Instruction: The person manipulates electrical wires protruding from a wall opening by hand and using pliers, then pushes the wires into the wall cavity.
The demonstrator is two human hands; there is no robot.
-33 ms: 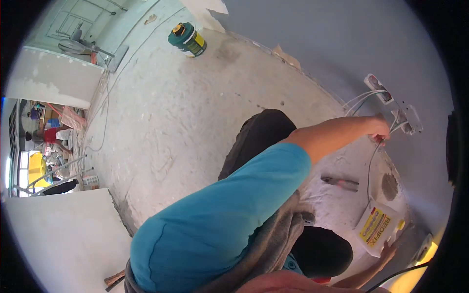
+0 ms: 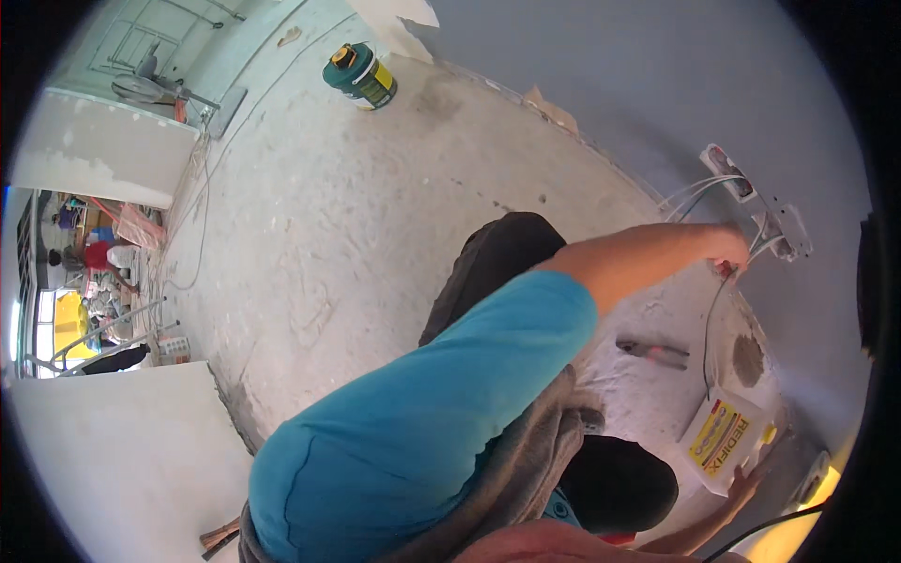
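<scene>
My left hand (image 2: pixel 728 246), at the end of the teal-sleeved arm, is closed beside the wall outlet. Its fingers pinch a grey cable (image 2: pixel 710 324) that hangs down toward the floor; a small red bit shows at the fingertips. Thin wires come out of the open outlet box (image 2: pixel 784 232) just right of this hand. A second outlet box (image 2: pixel 729 172) with loose white wires sits farther along the wall. Lower right, my right hand (image 2: pixel 743 483) grips the edge of a white container (image 2: pixel 699 433) with a yellow and red label and a yellow cap. Some of its fingers are hidden.
Pliers (image 2: pixel 652 353) lie on the concrete floor (image 2: pixel 310 206) between my feet. A green bucket (image 2: pixel 361 77) stands near the far wall. A fan (image 2: pixel 141 87) and trailing cords are at the upper left. Another person (image 2: pixel 99 256) crouches beyond the left doorway.
The white container has tilted and shifted very slightly at my right hand. My left hand stays at the outlet.
</scene>
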